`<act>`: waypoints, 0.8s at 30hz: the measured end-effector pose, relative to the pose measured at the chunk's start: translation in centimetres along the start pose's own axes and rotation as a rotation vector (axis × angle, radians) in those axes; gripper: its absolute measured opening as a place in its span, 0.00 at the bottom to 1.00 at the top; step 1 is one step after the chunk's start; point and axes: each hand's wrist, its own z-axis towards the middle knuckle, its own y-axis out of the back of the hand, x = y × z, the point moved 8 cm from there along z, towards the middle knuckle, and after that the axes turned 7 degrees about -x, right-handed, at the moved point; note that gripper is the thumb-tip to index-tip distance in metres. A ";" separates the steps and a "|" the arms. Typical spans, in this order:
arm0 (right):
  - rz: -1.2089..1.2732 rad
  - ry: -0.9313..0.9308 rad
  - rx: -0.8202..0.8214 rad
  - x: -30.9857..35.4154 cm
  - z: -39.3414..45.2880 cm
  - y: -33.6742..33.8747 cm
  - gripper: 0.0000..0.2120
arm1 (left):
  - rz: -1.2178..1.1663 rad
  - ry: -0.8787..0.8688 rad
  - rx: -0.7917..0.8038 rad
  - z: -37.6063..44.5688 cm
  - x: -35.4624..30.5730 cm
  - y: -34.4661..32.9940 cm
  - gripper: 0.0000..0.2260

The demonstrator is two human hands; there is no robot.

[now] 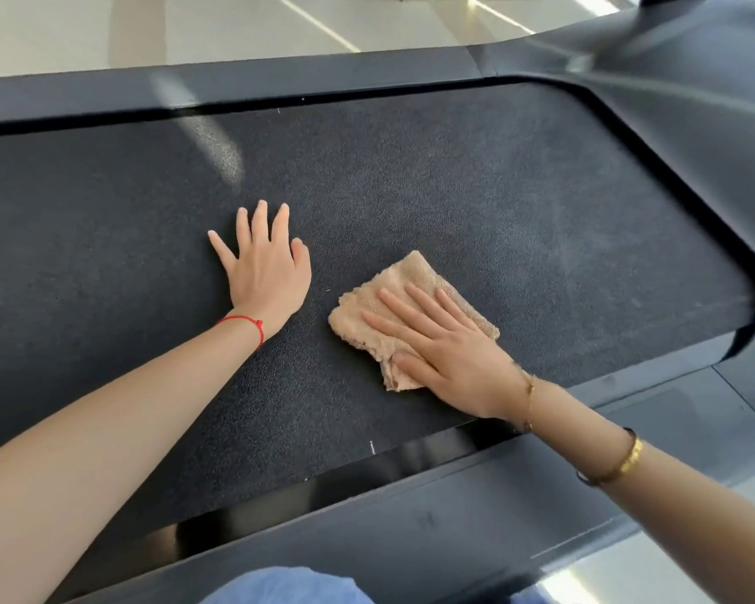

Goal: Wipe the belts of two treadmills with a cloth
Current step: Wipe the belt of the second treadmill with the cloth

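Pressing flat on a folded beige terry cloth (404,318), the right hand (447,348) lies with fingers straight and spread, palm down; nothing is gripped or pinched, and the thumb rests on the cloth's near corner.

Cloth: on the black textured treadmill belt (519,211), right of centre, towards the belt's near edge, folded, its fringe showing past the fingertips.

Left hand (264,265): palm down on the bare belt, fingers splayed and straight, holding nothing; just beside the cloth, not touching it.

Wrists: thin red string bracelet (247,326) on the left; fine gold chain bracelet (529,398) and gold bangle (624,462) on the right.

Surround: glossy black side rail (280,82) along the belt's far edge, a matching black near rail (410,512), dark grey moulded motor cover (689,106) at right. Pale tiled floor (62,28) beyond. Light blue fabric (288,588) at the bottom edge.
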 end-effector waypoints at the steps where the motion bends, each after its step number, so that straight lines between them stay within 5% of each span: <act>1: -0.003 0.013 -0.004 -0.8 0.4 0.2 0.24 | 0.007 -0.004 -0.005 0.0 0.1 -0.1 0.24; 12: -0.037 -0.372 -0.075 -16.9 16.8 2.8 0.25 | 0.061 0.025 -0.034 -0.2 -0.2 -0.1 0.24; 19: -0.011 0.030 -0.022 -7.2 21.0 0.2 0.24 | 0.087 0.036 -0.010 -0.1 -0.1 -0.1 0.25; 24: -0.017 0.009 -0.029 -12.5 23.9 1.6 0.25 | 0.100 0.039 -0.007 0.1 -0.1 -0.3 0.26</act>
